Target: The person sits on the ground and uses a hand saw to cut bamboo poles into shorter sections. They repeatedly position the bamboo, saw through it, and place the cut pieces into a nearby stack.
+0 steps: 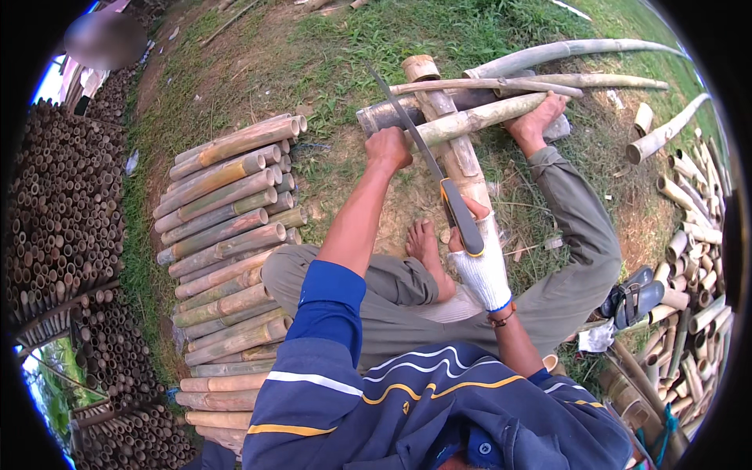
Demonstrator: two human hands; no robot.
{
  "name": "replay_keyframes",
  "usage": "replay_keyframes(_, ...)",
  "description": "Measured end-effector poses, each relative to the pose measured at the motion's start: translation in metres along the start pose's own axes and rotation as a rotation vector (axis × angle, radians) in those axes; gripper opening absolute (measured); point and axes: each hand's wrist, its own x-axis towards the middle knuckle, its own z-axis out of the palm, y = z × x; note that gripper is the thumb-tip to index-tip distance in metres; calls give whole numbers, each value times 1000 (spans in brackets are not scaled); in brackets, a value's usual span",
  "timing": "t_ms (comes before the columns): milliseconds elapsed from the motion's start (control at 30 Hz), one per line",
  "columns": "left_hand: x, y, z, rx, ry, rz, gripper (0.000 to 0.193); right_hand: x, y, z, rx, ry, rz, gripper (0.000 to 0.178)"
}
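My bare left hand is closed around the near-left end of a pale bamboo pole. The gloved right hand, in a white knit glove, grips the black-and-orange handle of a handsaw. Its long blade slants up and to the left, crossing the pole just right of my left fist; how deep it sits in the bamboo I cannot tell. The pole rests across a thicker bamboo length lying lengthwise before me. My bare right foot presses on the pole's right end.
Stacked cut bamboo pieces lie to my left. Long poles stretch to the far right, over a dark log. On the right are a heap of short offcuts and sandals. Bamboo bundles fill the far left.
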Motion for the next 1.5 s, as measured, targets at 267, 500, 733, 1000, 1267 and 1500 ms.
replay_keyframes(267, 22, 9, -1, 102, -29, 5, 38, 33, 0, 3, 43, 37, -26, 55)
replay_keyframes(500, 28, 3, -5, 109, -74, -17, 46, -96, -22, -57, -140, -61, 114, 61)
replay_keyframes(733, 27, 14, 6, 63, 53, -47, 47, 37, -5, -14, 195, 35, 146, 58)
replay_keyframes(1000, 40, 6, -16, 20, -204, -101, 40, -73, -3, -32, -32, 31, 38, 59)
replay_keyframes(1267, 52, 4, 3, 77, -104, -121, 48, 11, 13, -4, 235, 87, 98, 64)
replay_keyframes(1500, 53, -5, -10, 93, -208, -106, 43, 27, 14, 13, 238, 53, 106, 55)
